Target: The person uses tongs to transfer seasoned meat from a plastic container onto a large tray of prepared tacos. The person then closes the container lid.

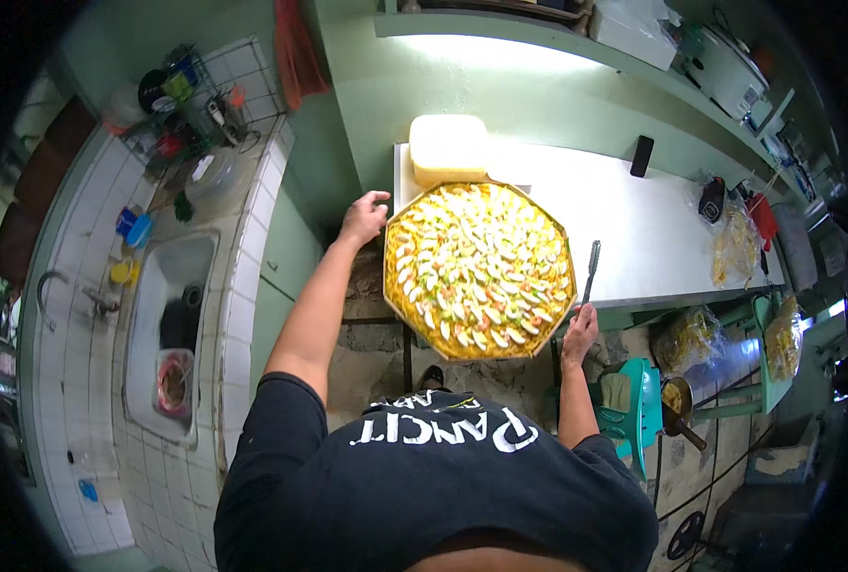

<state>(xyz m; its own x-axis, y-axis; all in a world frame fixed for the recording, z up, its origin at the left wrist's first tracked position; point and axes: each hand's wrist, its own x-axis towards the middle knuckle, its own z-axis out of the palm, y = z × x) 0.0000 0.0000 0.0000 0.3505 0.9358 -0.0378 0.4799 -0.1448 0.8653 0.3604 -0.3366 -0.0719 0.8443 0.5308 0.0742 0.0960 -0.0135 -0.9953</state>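
Note:
A large octagonal tray (430, 345) overhangs the front edge of the white table, filled with yellow noodles (481, 267) topped with sliced boiled egg, green bits and small pinkish pieces. My left hand (365, 221) is beside the tray's left corner, fingers partly bent and apart, with nothing in them. Whether its fingertips touch the rim I cannot tell. At the tray's right side, my right hand (579, 336) is closed around a pair of slim dark tongs (592, 271), which point up and away from me. Behind the tray stands a pale yellow tub (449, 145).
The white table (624, 229) bears a black upright block (642, 156) and bagged food (735, 248). To the left is a sink (163, 257) in a tiled counter. A green plastic stool (641, 410) and a pan (677, 398) are at the lower right. A shelf (519, 29) runs above.

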